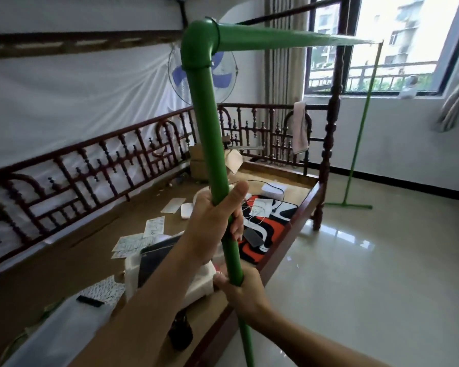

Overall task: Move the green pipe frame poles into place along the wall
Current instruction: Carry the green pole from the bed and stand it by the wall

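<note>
Green plastic near pole [210, 133], likely light, stiff, smooth; left hand [212, 221] wrapped shut at mid-height, right hand [240, 287] clenched lower; unwieldy through elbow joint [198, 46].

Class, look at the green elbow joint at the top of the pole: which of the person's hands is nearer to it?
Left. The left hand grips the near upright pole below the elbow joint; the right hand grips the same pole lower down, farther from the joint.
</note>
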The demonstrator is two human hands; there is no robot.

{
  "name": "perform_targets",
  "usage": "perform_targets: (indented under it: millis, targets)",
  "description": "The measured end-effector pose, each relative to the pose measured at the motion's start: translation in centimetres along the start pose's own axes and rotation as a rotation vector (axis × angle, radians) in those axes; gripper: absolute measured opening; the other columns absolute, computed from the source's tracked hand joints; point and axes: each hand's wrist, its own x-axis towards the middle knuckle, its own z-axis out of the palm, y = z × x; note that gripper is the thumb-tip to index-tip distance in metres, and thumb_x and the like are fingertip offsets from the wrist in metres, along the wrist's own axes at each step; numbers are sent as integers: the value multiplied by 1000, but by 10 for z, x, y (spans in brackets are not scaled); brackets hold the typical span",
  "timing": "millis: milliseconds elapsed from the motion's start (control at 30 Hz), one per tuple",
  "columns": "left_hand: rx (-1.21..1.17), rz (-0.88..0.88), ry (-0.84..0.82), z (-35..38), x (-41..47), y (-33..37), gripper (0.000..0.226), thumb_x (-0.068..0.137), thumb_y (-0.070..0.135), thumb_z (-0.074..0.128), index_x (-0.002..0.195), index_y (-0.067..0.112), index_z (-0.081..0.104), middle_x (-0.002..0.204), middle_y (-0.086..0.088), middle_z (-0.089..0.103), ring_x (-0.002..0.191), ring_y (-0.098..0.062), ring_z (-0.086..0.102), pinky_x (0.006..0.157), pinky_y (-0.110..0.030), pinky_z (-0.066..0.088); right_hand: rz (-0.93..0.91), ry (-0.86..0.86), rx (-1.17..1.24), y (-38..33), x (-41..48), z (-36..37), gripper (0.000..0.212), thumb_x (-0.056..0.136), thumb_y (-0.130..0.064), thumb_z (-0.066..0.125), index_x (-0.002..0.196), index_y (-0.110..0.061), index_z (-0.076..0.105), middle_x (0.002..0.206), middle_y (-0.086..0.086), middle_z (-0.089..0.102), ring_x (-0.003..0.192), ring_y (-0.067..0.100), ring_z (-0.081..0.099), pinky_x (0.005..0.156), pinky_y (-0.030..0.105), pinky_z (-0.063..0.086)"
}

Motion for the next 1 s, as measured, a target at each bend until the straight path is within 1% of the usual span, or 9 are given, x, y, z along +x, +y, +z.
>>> perform_targets:
  millis: [100, 167, 267, 367, 467, 600, 733, 900, 1000]
  targets:
    - [-13, -20, -102, 15, 26, -11, 45, 87, 40, 57, 52, 13, 45, 40, -1, 42, 38, -22, 40, 48, -29, 44, 49, 116, -44, 4, 16, -20, 39, 83, -10, 69, 50, -19, 50, 39, -7, 52, 38, 1, 47, 49, 20, 47]
    - [-24, -15, -167, 25, 44, -17, 45, 87, 37, 58, 50, 14, 45, 39, 0, 43, 37, -21, 41, 48, -28, 44, 58, 195, -58, 7, 27, -32, 45, 84, -5, 67, 47, -21, 47, 37, -6, 51, 38, 2, 49, 48, 16, 47]
    - [-50, 12, -278, 36, 73, -25, 45, 88, 32, 58, 50, 11, 46, 37, 0, 43, 36, -21, 41, 46, -30, 42, 50, 340, -65, 13, 48, -46, 45, 81, -6, 70, 46, -22, 47, 45, -5, 49, 46, 16, 50, 51, 29, 48]
    - [-53, 9, -409, 43, 104, -33, 40, 88, 26, 60, 55, 6, 48, 39, -1, 44, 36, -20, 43, 44, -27, 45, 55, 447, -98, 18, 68, -59, 45, 81, -7, 71, 46, -20, 47, 40, -5, 48, 40, 13, 49, 48, 32, 48]
    - [-53, -5, -547, 52, 133, -41, 35, 87, 23, 62, 62, 1, 52, 42, -3, 45, 38, -19, 46, 48, -25, 47, 39, 556, -111, 23, 85, -72, 35, 81, -11, 70, 51, -13, 53, 48, 3, 50, 45, 18, 52, 50, 43, 52]
    - [-68, 2, -680, 75, 161, -50, 34, 86, 22, 63, 57, 11, 49, 43, -1, 48, 41, -17, 49, 52, -26, 49, 48, 704, -123, 29, 100, -95, 36, 81, -15, 69, 55, 5, 55, 48, 7, 51, 43, 19, 54, 52, 49, 55]
    - [-55, 30, -740, 104, 190, -58, 31, 85, 26, 65, 59, 13, 52, 45, -1, 51, 45, -20, 53, 58, -31, 52, 71, 786, -154, 27, 112, -127, 35, 82, -9, 67, 50, -11, 52, 49, 8, 50, 44, 19, 53, 50, 35, 51]
    - [-67, 69, -776, 143, 226, -68, 31, 85, 26, 64, 60, 12, 53, 45, 0, 52, 45, -23, 53, 58, -33, 53, 71, 826, -187, 33, 134, -172, 29, 82, -7, 64, 55, -6, 55, 52, 14, 52, 45, 21, 50, 50, 30, 47]
    - [-59, 70, -758, 165, 249, -74, 32, 85, 26, 64, 59, 13, 53, 44, 1, 52, 46, -24, 54, 59, -35, 53, 75, 818, -199, 39, 150, -201, 32, 83, -8, 63, 53, -8, 53, 50, 13, 51, 41, 17, 48, 49, 26, 47]
